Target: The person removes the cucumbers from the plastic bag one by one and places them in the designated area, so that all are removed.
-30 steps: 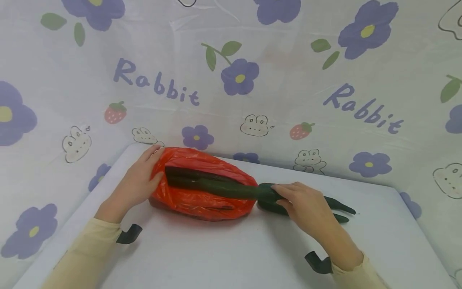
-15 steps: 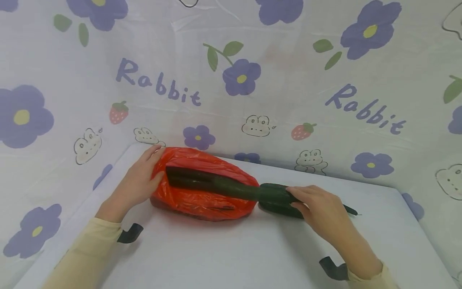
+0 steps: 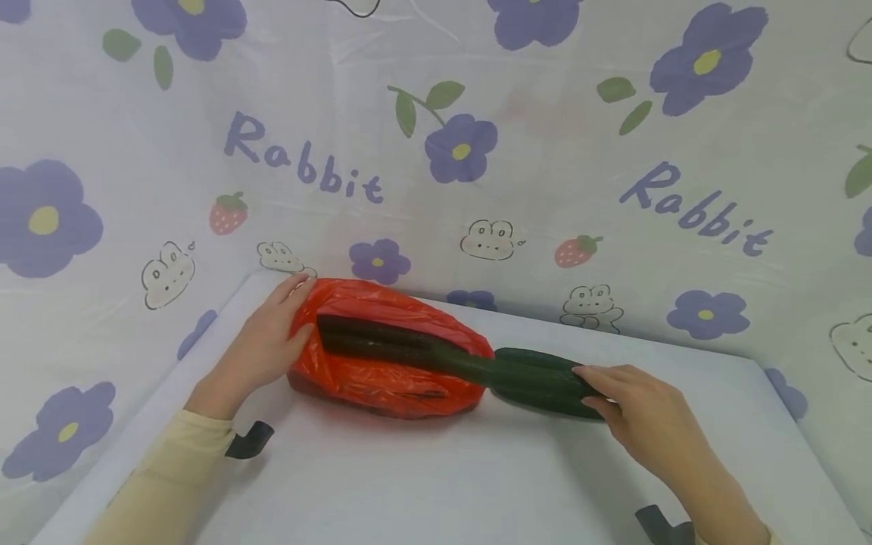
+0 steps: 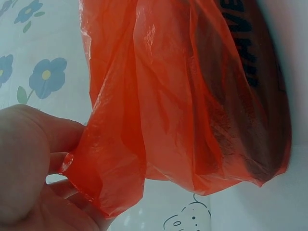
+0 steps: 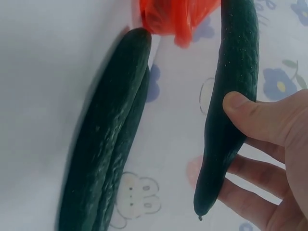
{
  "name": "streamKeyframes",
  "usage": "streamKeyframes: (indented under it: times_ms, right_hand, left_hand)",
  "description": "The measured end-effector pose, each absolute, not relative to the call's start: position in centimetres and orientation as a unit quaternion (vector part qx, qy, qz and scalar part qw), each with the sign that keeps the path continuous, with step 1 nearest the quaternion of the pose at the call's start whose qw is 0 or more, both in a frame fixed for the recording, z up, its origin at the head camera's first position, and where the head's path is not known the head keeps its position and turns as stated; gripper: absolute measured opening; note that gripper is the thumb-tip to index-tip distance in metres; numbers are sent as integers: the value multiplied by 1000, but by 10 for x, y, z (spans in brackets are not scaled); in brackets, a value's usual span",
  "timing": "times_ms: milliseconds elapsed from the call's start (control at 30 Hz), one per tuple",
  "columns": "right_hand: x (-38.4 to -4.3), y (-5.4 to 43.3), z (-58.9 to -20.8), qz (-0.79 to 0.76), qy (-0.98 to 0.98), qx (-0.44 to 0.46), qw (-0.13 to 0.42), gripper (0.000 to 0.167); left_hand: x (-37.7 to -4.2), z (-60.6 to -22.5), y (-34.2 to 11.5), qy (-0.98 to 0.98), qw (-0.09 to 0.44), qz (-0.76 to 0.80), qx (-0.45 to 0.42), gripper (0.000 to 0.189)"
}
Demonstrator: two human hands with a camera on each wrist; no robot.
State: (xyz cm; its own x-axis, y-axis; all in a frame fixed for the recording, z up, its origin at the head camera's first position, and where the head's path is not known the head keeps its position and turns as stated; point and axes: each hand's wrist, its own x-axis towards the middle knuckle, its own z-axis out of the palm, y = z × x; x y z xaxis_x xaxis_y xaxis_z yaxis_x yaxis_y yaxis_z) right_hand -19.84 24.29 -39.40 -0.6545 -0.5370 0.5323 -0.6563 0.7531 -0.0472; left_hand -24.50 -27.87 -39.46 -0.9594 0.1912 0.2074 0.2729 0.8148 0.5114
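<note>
My left hand pinches the rim of a red plastic bag, which lies on its side with its opening facing up. In the left wrist view, thumb and fingers hold a fold of the thin bag. Dark cucumbers show in the opening. My right hand grips one cucumber near its stem end, thumb on one side and fingers on the other. Its far end still reaches over the bag. Two more cucumbers lie side by side on the table, below the held one.
The white table runs back to a cloth printed with flowers, rabbits and strawberries. A black curved piece sits by the left wrist, and a similar one by the right wrist.
My right hand has moved to the right, drawing the cucumber along and partly out of the bag. My left hand keeps its place on the bag's rim.
</note>
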Motion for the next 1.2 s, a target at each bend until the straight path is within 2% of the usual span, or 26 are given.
streamKeyframes:
  times_ms: [367,600,1200]
  right_hand:
    - [-189,269,-405,106,-903,323,262,59]
    - [-180,276,-409,93,-920,289,248,58]
    - [-168,297,-426,72,-939,270,198,53]
  left_hand:
    - [-246,-394,-280,-950,84,-273,-130,73]
    - [-246,-394,-281,-949,81,-275,-127,73]
    - [-244,-392,-281,-949,73,-282,-123,73]
